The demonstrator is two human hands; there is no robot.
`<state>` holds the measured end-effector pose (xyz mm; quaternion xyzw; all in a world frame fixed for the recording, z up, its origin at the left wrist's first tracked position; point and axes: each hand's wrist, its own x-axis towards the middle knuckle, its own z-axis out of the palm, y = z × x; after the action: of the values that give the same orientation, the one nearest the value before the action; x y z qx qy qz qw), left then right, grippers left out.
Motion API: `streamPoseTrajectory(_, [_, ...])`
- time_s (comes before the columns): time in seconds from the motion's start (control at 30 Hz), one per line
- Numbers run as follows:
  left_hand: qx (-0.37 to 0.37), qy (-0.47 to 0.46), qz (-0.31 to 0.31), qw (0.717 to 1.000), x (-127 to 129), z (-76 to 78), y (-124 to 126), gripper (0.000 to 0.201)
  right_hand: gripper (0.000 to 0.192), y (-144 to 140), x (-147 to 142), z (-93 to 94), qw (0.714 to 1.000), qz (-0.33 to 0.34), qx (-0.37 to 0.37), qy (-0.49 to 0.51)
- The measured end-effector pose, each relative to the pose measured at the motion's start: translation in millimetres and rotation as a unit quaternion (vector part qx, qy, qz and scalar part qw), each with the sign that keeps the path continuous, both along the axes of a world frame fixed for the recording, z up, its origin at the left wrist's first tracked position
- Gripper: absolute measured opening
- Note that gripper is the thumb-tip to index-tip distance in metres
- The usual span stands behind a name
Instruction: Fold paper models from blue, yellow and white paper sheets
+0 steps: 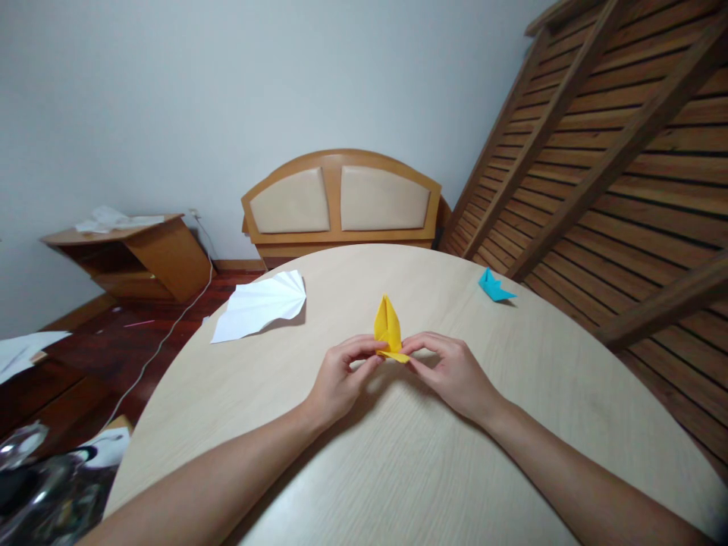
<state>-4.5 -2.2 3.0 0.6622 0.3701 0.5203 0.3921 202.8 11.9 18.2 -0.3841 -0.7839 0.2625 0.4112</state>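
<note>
A folded yellow paper piece (388, 327) stands on the round pale wooden table (398, 455), its pointed end up and away from me. My left hand (341, 379) pinches its near left corner with thumb and fingers. My right hand (449, 371) pinches its near right corner, where a small flap lies flat. Both forearms rest on the tabletop.
A pleated white paper sheet (262, 305) lies at the table's far left edge. A small blue folded paper figure (494, 287) sits at the far right. Beyond the table stand a wooden headboard (341, 201), a slatted bed frame (614, 152) leaning right, and a low cabinet (136, 254).
</note>
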Motion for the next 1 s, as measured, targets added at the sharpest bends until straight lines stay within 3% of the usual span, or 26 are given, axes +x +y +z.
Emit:
streamPoseTrajectory(0.23, [-0.089, -0.067, 0.002, 0.994, 2.7, -3.9, 3.0, 0.021, 0.018, -2.3, -8.7, 0.1, 0.989, -0.023, -0.115, 0.088])
streamPoseTrajectory(0.43, [-0.096, -0.097, 0.023, 0.990, 6.6, -6.7, 3.0, 0.024, 0.022, -2.6, -15.0, -1.6, 0.976, -0.036, -0.170, 0.130])
streamPoseTrajectory(0.67, [-0.104, -0.121, 0.017, 0.987, 7.6, -7.4, 3.2, 0.030, 0.024, -5.6, -18.5, -1.4, 0.975, -0.033, -0.173, 0.132])
streamPoseTrajectory(1.0, [-0.077, -0.099, -0.007, 0.992, 8.4, -6.8, 0.6, 0.024, 0.036, -0.4, -14.2, -5.8, 0.978, -0.017, -0.161, 0.131])
